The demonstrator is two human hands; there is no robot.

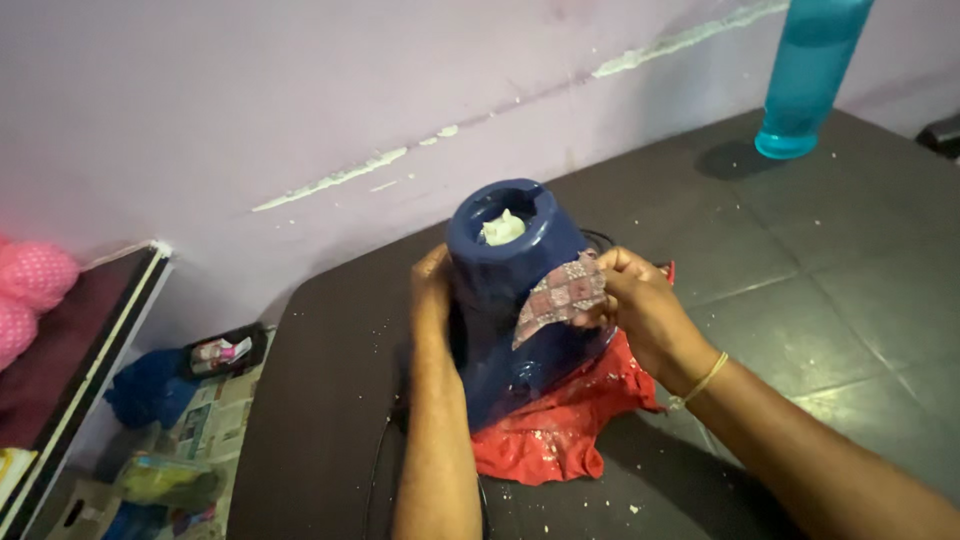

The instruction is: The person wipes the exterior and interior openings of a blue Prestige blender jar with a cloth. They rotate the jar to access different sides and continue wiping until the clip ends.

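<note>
A dark blue blender base (pixel 505 290) with a white coupling on top stands on a red cloth (pixel 555 425) on the dark slab (pixel 820 270). My left hand (pixel 432 300) grips the base's left side. My right hand (pixel 645 305) pinches a small checked pink-and-grey rag (pixel 560 298) and presses it against the base's right side. A thin band circles my right wrist. A black cord trails from behind the base.
A turquoise bottle (pixel 808 75) stands at the slab's far right near the lilac wall. White crumbs dot the slab. On the floor at left lie newspapers (pixel 215 415), a blue cloth and small packets. Pink cushions (pixel 30 290) rest on a ledge.
</note>
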